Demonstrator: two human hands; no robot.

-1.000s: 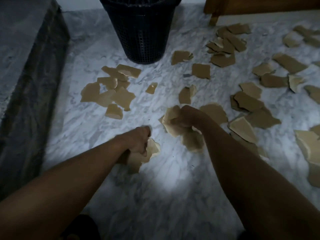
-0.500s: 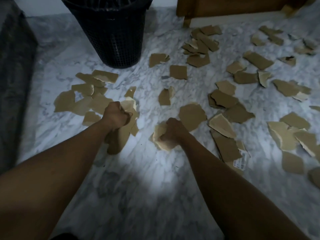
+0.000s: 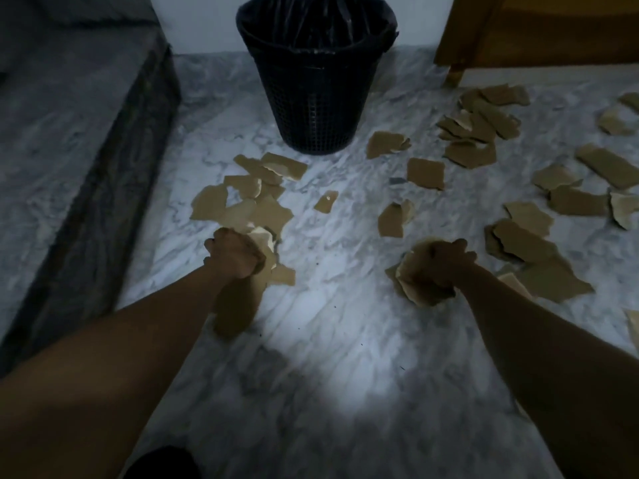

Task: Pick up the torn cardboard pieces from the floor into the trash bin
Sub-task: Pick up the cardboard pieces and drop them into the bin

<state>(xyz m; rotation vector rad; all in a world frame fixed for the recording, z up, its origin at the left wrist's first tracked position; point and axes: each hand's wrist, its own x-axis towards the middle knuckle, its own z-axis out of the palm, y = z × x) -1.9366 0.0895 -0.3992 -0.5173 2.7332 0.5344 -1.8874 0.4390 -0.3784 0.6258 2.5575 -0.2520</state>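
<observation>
1. The trash bin [image 3: 316, 98] is black, its wall a fine grid of small holes.
2. The cardboard pieces [image 3: 425, 173] are tan-brown, some showing paler cream faces.
3. The floor [image 3: 345, 340] is white marble veined with grey.
4. The furniture [image 3: 553, 29] is warm brown.

— what was the floor [image 3: 345, 357]?
— veined marble, smooth, faintly shiny. the cardboard pieces [image 3: 425, 173] looked matt, rough at the tears.
— and the bin [image 3: 311, 108]?
— black plastic mesh, with a glossy bag [image 3: 321, 29] inside.
</observation>
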